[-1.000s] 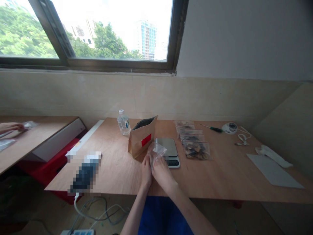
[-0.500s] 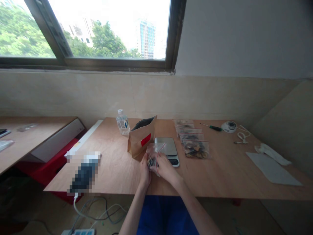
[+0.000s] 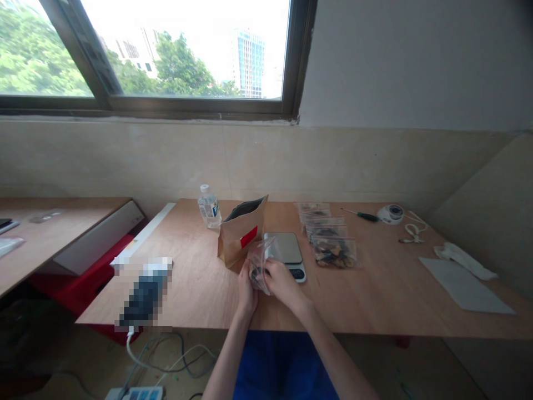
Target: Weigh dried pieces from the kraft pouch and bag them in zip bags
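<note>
The surface is showing smooth wood grain with a faint sheen. The clear plastic pouch is looking thin, crinkled and glossy; the filled pouches are sharing that shiny plastic. The stand-up bag is presenting matt brown paper outside. The scale's plate is gleaming softly like brushed metal, its housing appearing as smooth white plastic. The bottle is glinting as transparent plastic.
</note>
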The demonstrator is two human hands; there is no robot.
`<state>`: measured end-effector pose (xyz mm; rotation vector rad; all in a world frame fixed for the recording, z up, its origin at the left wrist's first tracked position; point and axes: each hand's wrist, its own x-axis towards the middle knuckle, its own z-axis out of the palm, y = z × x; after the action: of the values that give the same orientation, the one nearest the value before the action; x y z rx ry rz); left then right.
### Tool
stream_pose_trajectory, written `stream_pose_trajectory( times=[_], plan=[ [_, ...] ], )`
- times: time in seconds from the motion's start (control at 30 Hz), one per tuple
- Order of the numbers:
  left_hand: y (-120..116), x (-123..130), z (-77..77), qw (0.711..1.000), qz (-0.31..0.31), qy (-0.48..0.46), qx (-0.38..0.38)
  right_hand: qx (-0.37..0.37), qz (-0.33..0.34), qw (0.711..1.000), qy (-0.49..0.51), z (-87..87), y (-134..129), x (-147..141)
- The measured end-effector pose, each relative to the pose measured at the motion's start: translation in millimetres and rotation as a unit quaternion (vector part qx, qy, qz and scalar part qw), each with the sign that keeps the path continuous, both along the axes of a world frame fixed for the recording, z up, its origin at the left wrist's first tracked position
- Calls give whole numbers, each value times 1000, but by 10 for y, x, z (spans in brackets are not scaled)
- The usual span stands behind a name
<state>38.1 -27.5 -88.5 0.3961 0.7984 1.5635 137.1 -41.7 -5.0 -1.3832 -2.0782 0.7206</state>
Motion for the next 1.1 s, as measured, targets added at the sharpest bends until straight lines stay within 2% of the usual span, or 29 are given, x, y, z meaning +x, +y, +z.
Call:
stream_pose_trajectory(
  times=[0.13, 0.27, 0.37, 0.6, 0.87, 1.0, 1.1],
  plan=[
    [3, -2, 22, 1000, -14, -19, -6, 2, -13, 993, 115, 26, 39, 40],
    [-23, -17, 52, 998, -54, -7, -27, -33, -49, 967, 248, -1, 127, 88],
    [-39, -41, 62, 994, -88, 0, -59, -56, -53, 951, 299, 11, 211, 150],
    [-29, -76, 55, 991, -121, -7, -62, -61, -53, 955, 284, 339, 319, 311],
    [-41, -58, 124, 990, -119, -10, -70, -47, 14, 978, 202, 560, 439, 471],
    [-53, -39, 185, 992, -104, -27, -72, -32, 19, 971, 238, 736, 504, 517],
    [-57, -38, 192, 991, -102, -25, -81, 26, -7, 944, 329, 901, 600, 452]
  ],
)
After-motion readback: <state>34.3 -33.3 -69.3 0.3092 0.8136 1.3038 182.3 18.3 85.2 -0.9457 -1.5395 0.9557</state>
